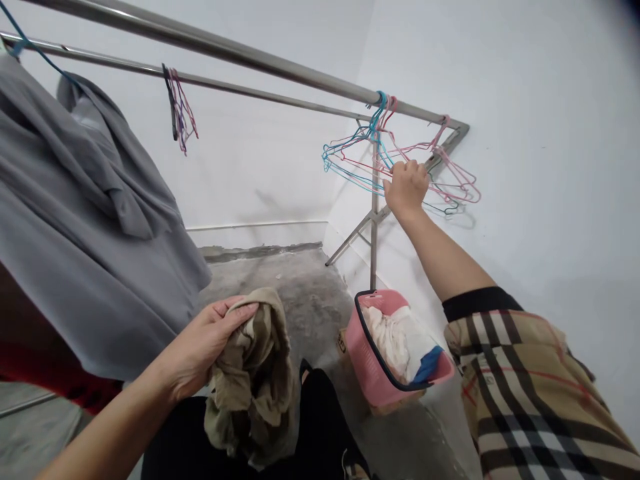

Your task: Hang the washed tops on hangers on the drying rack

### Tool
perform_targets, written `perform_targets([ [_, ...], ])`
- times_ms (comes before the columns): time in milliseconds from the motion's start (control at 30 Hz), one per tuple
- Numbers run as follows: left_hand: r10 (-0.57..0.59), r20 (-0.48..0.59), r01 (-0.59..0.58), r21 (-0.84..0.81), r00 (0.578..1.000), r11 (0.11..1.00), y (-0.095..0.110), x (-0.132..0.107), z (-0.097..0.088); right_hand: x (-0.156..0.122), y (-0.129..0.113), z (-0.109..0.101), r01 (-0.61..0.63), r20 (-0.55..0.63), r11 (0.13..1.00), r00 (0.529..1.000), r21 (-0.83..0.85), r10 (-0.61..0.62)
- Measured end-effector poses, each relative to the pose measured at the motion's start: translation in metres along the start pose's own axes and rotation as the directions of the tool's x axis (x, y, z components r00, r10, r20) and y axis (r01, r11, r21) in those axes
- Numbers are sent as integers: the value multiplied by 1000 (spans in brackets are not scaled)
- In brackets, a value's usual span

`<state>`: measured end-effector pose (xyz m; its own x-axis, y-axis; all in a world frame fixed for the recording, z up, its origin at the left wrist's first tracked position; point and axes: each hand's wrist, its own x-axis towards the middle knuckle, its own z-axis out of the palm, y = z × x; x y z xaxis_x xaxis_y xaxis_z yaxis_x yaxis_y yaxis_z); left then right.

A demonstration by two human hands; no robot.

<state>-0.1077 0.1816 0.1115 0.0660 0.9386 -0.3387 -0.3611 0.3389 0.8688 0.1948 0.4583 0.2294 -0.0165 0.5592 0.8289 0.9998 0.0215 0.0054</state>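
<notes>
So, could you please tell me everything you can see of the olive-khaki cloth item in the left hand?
The olive-khaki cloth item looks soft, matte and wrinkled, bunched into loose folds, with a rounded edge at the top. The person's left hand grips it at the upper left. The rest hangs down in front of the black-clad legs; whether it touches them is unclear. Its folds hide its full shape.
</notes>
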Motion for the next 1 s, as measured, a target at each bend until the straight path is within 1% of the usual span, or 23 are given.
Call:
perform_targets([
  [67,13,-11,-13,-4,1000,1000,0,0,-1,13,2,8,12,19,994,1000,-111,-10],
  [133,26,-15,-26,3,1000,1000,0,0,-3,22,4,15,22,43,987,999,-157,-16],
  [233,39,-28,-39,12,999,999,0,-2,-8,30,10,22,32,73,989,997,-145,-21],
  [333,40,-42,-40,7,998,999,1,-5,-13,34,15,23,45,93,992,995,-118,-34],
  [433,38,-54,-38,6,998,999,2,-3,-16,39,13,22,16,173,999,985,-36,-10],
  [500,46,-54,-46,7,998,999,3,1,-16,45,8,21,-37,227,997,974,69,21],
  [533,51,-50,-51,7,997,999,3,3,-16,48,4,21,-65,231,989,972,133,33],
  [600,59,-41,-59,0,997,998,2,8,-16,53,-4,19,-103,200,957,979,270,49],
  [700,72,-57,-73,-16,996,997,1,13,-15,48,-18,15,-101,142,880,989,464,39],
  [767,82,-89,-85,-29,993,996,2,14,-14,29,-25,9,-82,135,807,991,584,4],
  [833,90,-144,-97,-43,986,994,5,13,-12,-6,-30,1,-72,149,717,988,693,-44],
  [867,92,-179,-103,-52,980,993,7,12,-11,-29,-32,-3,-74,161,670,985,738,-69],
  [933,101,-244,-123,-77,964,989,10,12,-9,-84,-32,-13,-76,164,576,981,814,-103],
  [967,109,-269,-138,-90,957,986,11,12,-9,-115,-32,-17,-84,159,531,982,843,-98],
  [1000,120,-288,-155,-103,950,982,12,13,-9,-147,-32,-20,-121,171,483,984,867,-60],
])
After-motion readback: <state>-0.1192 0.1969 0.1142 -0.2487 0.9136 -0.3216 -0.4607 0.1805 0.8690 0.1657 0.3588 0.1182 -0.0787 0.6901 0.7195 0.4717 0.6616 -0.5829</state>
